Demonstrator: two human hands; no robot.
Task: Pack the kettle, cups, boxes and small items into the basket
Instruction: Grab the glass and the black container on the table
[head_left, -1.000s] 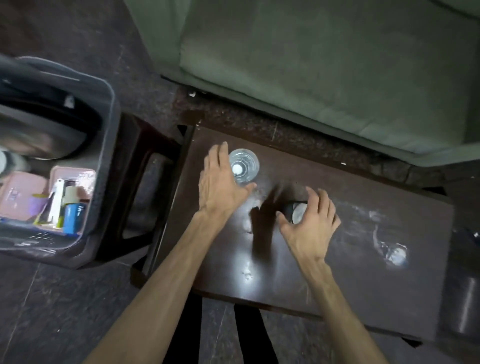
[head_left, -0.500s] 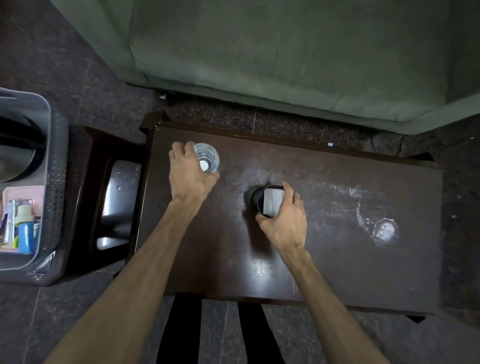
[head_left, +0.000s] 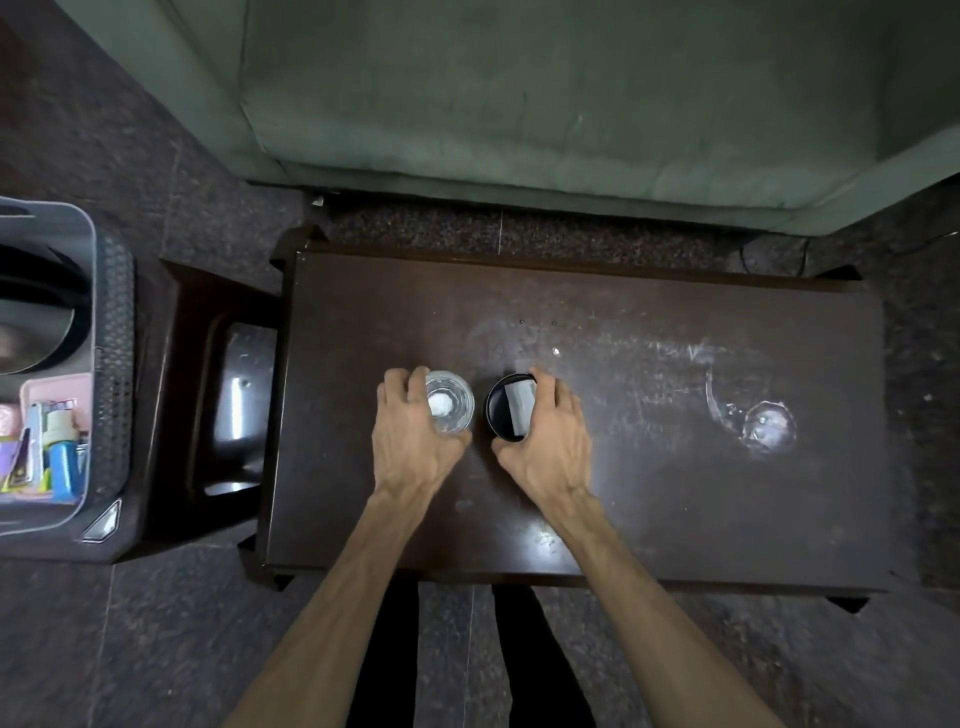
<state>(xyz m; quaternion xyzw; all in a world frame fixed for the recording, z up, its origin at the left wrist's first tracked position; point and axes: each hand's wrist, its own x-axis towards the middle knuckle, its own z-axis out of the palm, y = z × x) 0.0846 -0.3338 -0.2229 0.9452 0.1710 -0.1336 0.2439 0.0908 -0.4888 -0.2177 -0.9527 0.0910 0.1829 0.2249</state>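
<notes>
A clear glass cup (head_left: 451, 401) stands on the dark wooden table (head_left: 649, 499), and my left hand (head_left: 413, 441) is wrapped around its left side. Right beside it is a black cup (head_left: 510, 407) with a white paper inside; my right hand (head_left: 550, 441) grips it from the right. The two cups are almost side by side. The grey basket (head_left: 111, 332) sits at the far left on a low stool. It holds a kettle (head_left: 36, 317), a pink box (head_left: 57, 387) and small items.
A green sofa (head_left: 519, 104) runs along the far side of the table. A dark stool (head_left: 228, 400) stands between the basket and the table. A wet ring mark (head_left: 769, 426) shows on the table's right part. My legs are below the near edge.
Both hands have closed around their cups, and the two cups now stand closer together near the table's middle. The camera view has shifted so the table sits more central.
</notes>
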